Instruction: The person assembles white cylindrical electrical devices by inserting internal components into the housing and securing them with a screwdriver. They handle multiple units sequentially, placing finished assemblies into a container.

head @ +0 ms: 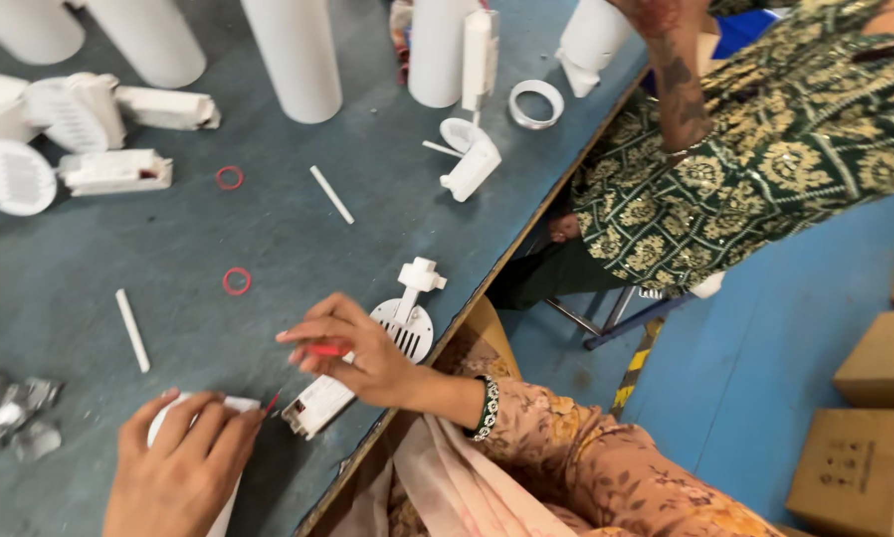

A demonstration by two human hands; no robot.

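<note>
My right hand (352, 353) pinches a small red piece (324, 350) between thumb and fingers, just above a white rectangular plastic block (317, 406) and beside a white round slotted disc with a stem (407, 323). My left hand (183, 462) lies over a white cylindrical part (230, 406) at the table's near edge, fingers curled on it. A thin red bit (271, 402) shows by its fingertips.
Grey-blue table (268, 239) with two red rubber rings (236, 280), white rods (131, 330), white tubes (293, 55), white housings (114, 171), and foil scraps (9, 413). Another person in green patterned cloth (765, 149) works at the far side. Cardboard boxes (855, 467) stand on the blue floor.
</note>
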